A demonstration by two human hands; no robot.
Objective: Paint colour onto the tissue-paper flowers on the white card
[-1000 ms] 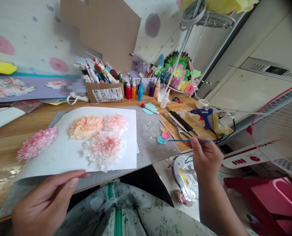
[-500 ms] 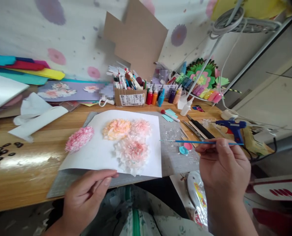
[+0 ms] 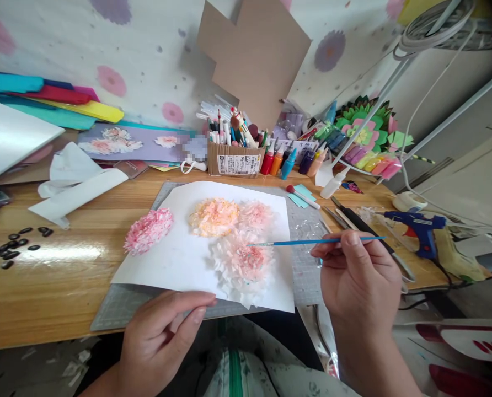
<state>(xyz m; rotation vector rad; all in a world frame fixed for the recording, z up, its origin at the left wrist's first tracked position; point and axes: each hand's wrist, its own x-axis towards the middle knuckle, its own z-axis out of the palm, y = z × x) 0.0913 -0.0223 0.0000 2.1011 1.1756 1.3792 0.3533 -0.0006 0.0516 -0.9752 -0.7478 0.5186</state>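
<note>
A white sheet (image 3: 175,262) lies on a grey cutting mat (image 3: 117,309) and carries three fluffy paper flowers, one orange (image 3: 213,216) and two pale pink (image 3: 242,263). A loose pink flower (image 3: 149,230) rests at the sheet's left edge. My left hand (image 3: 163,336) pinches the sheet's near edge between thumb and fingers. My right hand (image 3: 359,278) is closed on a thin blue paintbrush (image 3: 312,241). Its tip points left over the nearest pink flower.
A cardboard box of pens (image 3: 233,160) and small paint bottles (image 3: 289,161) stand at the back. A blue glue gun (image 3: 415,226), scissors and tools lie to the right. Dark beads (image 3: 6,248) and white paper (image 3: 72,190) sit on the left of the wooden table (image 3: 64,275).
My right hand has carried the brush left, from the small paint blobs on the mat to over the nearest pink flower. The camera has swung left. My left hand keeps its hold on the sheet.
</note>
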